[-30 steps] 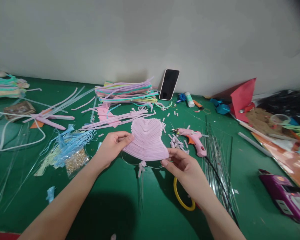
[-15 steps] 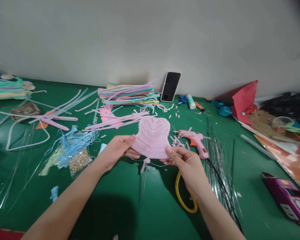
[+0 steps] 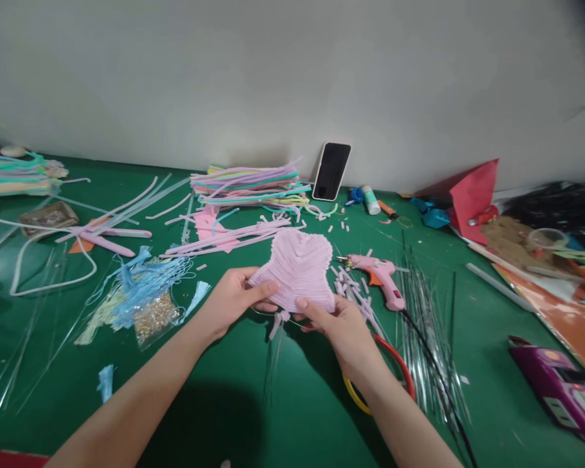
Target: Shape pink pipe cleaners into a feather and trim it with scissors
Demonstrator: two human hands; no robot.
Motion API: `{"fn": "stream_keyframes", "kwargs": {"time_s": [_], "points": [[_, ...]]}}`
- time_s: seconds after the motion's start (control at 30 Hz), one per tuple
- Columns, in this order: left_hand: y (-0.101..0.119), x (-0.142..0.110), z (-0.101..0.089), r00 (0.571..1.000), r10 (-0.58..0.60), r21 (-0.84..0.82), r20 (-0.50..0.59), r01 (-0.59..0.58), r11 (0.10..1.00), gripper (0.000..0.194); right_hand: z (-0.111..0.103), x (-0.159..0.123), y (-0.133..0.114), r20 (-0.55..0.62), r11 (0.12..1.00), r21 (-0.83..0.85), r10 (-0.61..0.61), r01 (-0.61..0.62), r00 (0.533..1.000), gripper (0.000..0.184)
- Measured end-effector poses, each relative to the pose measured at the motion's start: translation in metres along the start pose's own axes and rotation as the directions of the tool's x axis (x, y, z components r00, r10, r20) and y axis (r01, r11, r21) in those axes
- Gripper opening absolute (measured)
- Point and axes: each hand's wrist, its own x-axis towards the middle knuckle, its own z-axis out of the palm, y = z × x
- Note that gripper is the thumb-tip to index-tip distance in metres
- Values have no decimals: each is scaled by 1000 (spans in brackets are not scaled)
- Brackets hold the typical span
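A lilac piece made of pipe cleaners laid side by side (image 3: 302, 263) is held up over the green table, its ribs meeting in a V down the middle. My left hand (image 3: 241, 292) pinches its lower left edge, thumb on top and fingers beneath. At the lower right, my right hand (image 3: 334, 322) grips it the same way, its thumb pressed on the ribbed face. Below its bottom edge hang a small lilac knot (image 3: 279, 322) and thin wires. Scissors with a red and yellow handle (image 3: 403, 367) lie partly hidden under my right forearm.
Right of the piece lie a pink glue gun (image 3: 377, 276), cut lilac bits and a bundle of thin wires (image 3: 431, 325). Behind are stacked pipe cleaners (image 3: 248, 188) and a leaning phone (image 3: 332, 170). Blue tassels (image 3: 146, 286) and a bag of gold beads (image 3: 155, 318) sit left.
My right hand has shifted left and inward along the lower edge, and my left thumb has moved further onto the piece. The piece's lower part looks bent. The red scissor loop now shows.
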Motion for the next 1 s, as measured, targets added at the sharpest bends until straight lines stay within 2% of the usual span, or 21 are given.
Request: {"fn": "stream_keyframes", "kwargs": {"time_s": [0.27, 0.37, 0.47, 0.57, 0.67, 0.8, 1.0], "points": [[0, 1, 0, 1000, -1, 35, 0, 1, 999, 38, -1, 3, 5, -60, 983, 165, -69, 78, 996, 36], [-3, 1, -1, 999, 34, -6, 9, -34, 999, 41, -2, 6, 6, -58, 979, 167, -105, 114, 993, 35], [-5, 1, 0, 996, 64, -93, 63, -58, 994, 51, -2, 8, 8, -58, 980, 160, -107, 115, 993, 35], [-6, 1, 1, 990, 54, -130, 131, -36, 991, 49, 0, 8, 8, -44, 982, 160, -95, 101, 994, 35], [-5, -1, 4, 985, 17, -119, 171, 4, 993, 49, 1, 7, 6, -32, 972, 211, -97, 101, 995, 35], [-3, -3, 6, 964, -61, -40, 257, 74, 996, 44, 1, 6, 2, -109, 938, 328, -79, 111, 991, 33], [-4, -2, 7, 988, -66, 91, 142, 53, 994, 30, 0, 6, -2, -171, 927, 354, -68, 125, 983, 38]]}}
